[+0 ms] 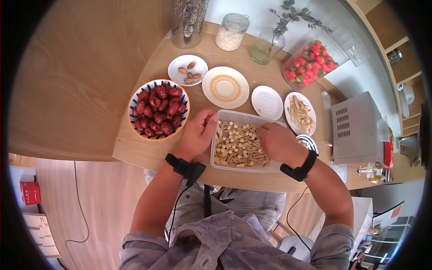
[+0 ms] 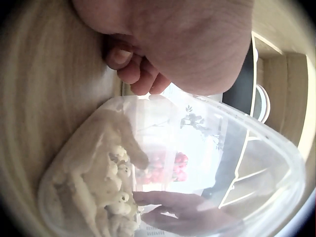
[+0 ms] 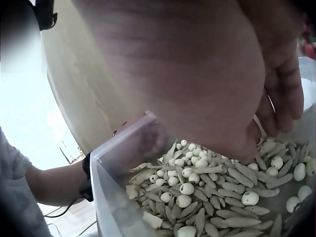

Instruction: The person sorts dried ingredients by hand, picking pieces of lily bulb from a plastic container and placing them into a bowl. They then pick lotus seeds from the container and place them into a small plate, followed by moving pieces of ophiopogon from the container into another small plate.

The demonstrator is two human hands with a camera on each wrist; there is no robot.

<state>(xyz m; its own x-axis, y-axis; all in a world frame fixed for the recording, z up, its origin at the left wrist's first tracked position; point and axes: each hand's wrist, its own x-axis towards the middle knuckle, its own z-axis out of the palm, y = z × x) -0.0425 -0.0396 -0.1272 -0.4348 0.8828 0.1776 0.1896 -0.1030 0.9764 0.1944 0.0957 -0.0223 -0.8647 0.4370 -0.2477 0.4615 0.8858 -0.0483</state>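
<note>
A translucent plastic box [image 1: 243, 168] holds round white lotus seeds [image 1: 234, 135] mixed with pale, elongated dried pieces [image 3: 237, 217]. My right hand [image 1: 281, 143] reaches over the box's right side, fingers bent down into the mix. In the right wrist view its fingertips are among the pieces and partly hidden by the palm; I cannot tell whether they pinch one. My left hand [image 1: 198, 132] is at the box's left wall, its fingers [image 2: 143, 79] loosely curled just outside the plastic. Nothing shows in it. Both wrists wear black bands.
A bowl of red dates [image 1: 157, 110] stands left. Behind the box are a plate with several brown nuts [image 1: 191, 72], a patterned plate [image 1: 225, 87], a white saucer [image 1: 267, 102] and a plate of pale pieces [image 1: 300, 112]. Jars, strawberries [image 1: 312, 65] and a grey appliance [image 1: 357, 128] stand farther out.
</note>
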